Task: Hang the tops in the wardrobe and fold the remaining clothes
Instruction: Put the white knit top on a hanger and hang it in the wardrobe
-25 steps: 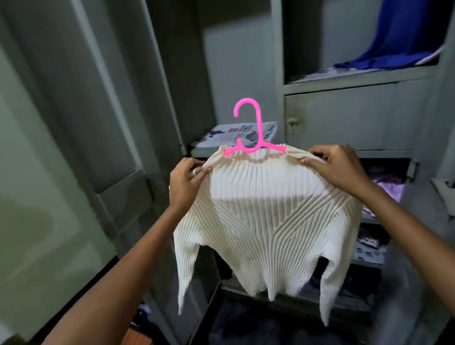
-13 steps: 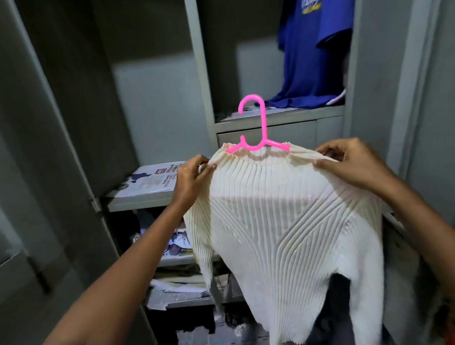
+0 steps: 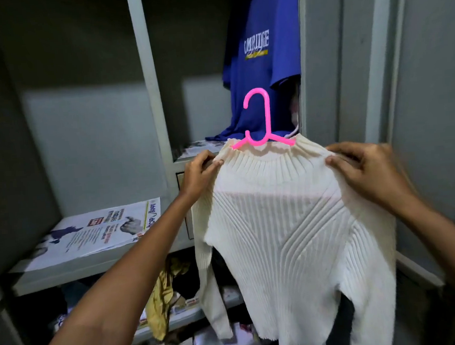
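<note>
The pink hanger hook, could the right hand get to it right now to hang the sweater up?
Probably yes, but not yet: the right hand pinches the white sweater's shoulder. The pink hanger hook stands bare above the collar, nothing covering it, so the way looks free once that hand lets go.

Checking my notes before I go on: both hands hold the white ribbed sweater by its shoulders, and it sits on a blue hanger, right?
Not quite. In the head view the hanger is pink, not blue. The left hand and right hand do hold the white ribbed sweater by its shoulders.
</note>
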`<move>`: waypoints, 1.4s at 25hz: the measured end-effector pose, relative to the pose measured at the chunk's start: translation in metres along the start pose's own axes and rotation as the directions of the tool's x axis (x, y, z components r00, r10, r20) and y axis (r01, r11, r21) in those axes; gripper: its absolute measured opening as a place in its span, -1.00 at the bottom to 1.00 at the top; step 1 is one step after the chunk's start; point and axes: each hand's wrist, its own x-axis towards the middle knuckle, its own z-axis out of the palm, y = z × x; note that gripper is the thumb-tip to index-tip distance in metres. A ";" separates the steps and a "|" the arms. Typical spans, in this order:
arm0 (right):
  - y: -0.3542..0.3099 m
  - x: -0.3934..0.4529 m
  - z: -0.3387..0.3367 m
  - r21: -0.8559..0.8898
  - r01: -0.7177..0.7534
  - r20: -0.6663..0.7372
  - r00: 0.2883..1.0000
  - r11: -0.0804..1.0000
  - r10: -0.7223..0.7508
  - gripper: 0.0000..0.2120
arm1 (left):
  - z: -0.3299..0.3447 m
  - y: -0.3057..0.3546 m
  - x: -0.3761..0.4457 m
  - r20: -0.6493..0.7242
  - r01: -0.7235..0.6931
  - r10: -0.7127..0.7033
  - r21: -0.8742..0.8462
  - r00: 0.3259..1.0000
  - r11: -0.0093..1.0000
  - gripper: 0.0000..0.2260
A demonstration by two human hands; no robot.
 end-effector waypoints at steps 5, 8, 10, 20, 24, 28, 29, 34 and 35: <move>-0.031 0.027 -0.017 -0.240 0.064 -0.121 0.988 0.969 -0.095 -0.72 | 0.007 0.007 0.051 -0.054 -0.102 0.106 0.063 0.993 0.993 -0.83; -0.044 0.056 -0.026 -0.328 0.044 -0.175 0.979 0.944 -0.106 -0.79 | 0.005 0.018 0.085 -0.057 -0.112 0.121 0.147 0.991 0.983 -0.74; -0.052 0.079 -0.029 -0.368 0.018 -0.186 0.978 0.930 -0.092 -0.77 | 0.000 0.024 0.103 -0.064 -0.119 0.136 0.217 0.989 0.969 -0.67; -0.099 0.237 -0.013 -0.460 -0.046 -0.218 0.974 0.887 -0.063 -0.73 | -0.060 0.010 0.184 -0.060 -0.247 0.353 0.606 0.934 0.756 -0.53; -0.113 0.300 -0.001 -0.474 -0.118 -0.279 0.960 0.873 -0.022 -0.74 | -0.082 0.004 0.208 0.025 -0.344 0.479 0.728 0.878 0.593 -0.45; -0.123 0.345 0.017 -0.506 -0.158 -0.329 0.944 0.848 -0.020 -0.77 | -0.100 0.016 0.241 0.121 -0.384 0.539 0.828 0.834 0.409 -0.40; -0.125 0.354 0.022 -0.523 -0.155 -0.331 0.943 0.838 -0.032 -0.78 | -0.105 0.022 0.250 0.127 -0.370 0.542 0.854 0.830 0.366 -0.39; -0.125 0.401 0.041 -0.576 -0.117 -0.340 0.935 0.809 -0.107 -0.79 | -0.124 0.037 0.295 0.065 -0.227 0.555 0.947 0.830 0.229 -0.35; -0.122 0.412 0.044 -0.578 -0.115 -0.347 0.931 0.808 -0.115 -0.79 | -0.124 0.039 0.301 0.057 -0.212 0.565 0.954 0.823 0.212 -0.35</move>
